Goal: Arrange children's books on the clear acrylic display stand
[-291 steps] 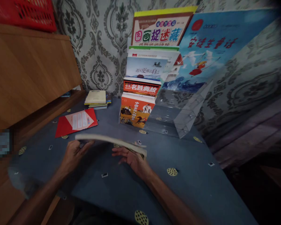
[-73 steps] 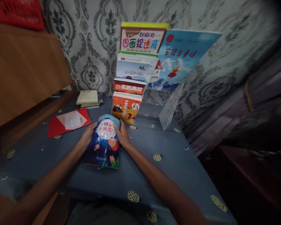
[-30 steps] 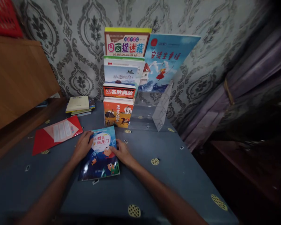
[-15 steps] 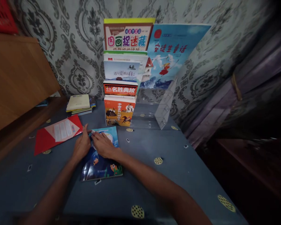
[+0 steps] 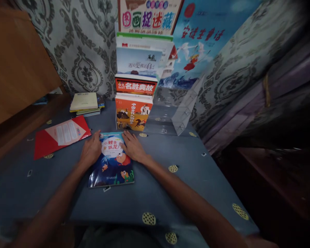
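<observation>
Through the head camera, taking twelve o'clock as straight away from the wearer, I find the blue carp storybook (image 5: 111, 168) lying flat on the table (image 5: 209, 179), cover up, between the two hands. Its long axis runs close to twelve-to-six, and that is the relation I read first: the top edge points away, the bottom edge towards the body.

The left hand (image 5: 91, 150) is at the book's ten o'clock, along the upper left edge; its thumb is hidden from me, so I can't tell whether it pinches the book or only rests against it. The right hand (image 5: 133, 148) is at two o'clock, unclenched, fingers spread around the upper right corner and thumb over the cover. Neither is clearly nearer: I see both meeting the book at its upper half.

At the book's one o'clock I have the clear acrylic rack (image 5: 187, 110), with an orange book (image 5: 131, 115) lowest in front. A red booklet (image 5: 67, 134) lies towards ten o'clock, a small stack of books (image 5: 84, 101) at eleven.
</observation>
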The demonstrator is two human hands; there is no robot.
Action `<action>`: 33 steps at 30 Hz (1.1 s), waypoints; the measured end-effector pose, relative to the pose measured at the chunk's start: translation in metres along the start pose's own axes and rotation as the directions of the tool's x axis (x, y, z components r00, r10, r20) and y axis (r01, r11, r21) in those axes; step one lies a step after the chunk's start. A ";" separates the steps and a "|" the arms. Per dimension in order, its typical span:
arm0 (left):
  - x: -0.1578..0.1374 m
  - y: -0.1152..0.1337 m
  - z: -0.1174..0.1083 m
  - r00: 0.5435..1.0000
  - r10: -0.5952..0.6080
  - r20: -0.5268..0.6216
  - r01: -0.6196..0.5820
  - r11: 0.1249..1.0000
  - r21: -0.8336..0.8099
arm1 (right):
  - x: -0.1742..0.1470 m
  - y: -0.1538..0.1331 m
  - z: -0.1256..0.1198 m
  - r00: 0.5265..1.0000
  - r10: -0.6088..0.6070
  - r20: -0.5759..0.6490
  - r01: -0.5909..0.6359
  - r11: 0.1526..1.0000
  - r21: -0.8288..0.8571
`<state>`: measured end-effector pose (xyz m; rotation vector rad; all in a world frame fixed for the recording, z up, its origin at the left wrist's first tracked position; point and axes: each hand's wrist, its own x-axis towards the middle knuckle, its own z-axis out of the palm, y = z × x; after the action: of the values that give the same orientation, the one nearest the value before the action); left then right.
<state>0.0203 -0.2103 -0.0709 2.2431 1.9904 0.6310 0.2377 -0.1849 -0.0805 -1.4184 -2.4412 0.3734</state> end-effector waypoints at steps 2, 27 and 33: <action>-0.001 0.004 -0.002 1.000 0.005 0.029 -0.006 0.998 0.061 | -0.015 -0.004 0.000 1.000 -0.012 0.006 0.012 1.000 -0.022; -0.029 0.050 -0.012 0.969 0.183 0.164 -0.221 0.940 0.261 | -0.101 -0.026 -0.005 0.999 0.042 -0.016 -0.039 0.983 0.180; -0.024 0.042 -0.008 0.978 0.157 0.140 -0.158 0.987 -0.006 | -0.104 -0.037 -0.009 0.995 0.086 -0.050 -0.053 0.880 0.471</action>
<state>0.0546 -0.2411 -0.0562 2.3927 1.7650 0.4666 0.2613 -0.2930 -0.0711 -1.2751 -2.0518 0.8524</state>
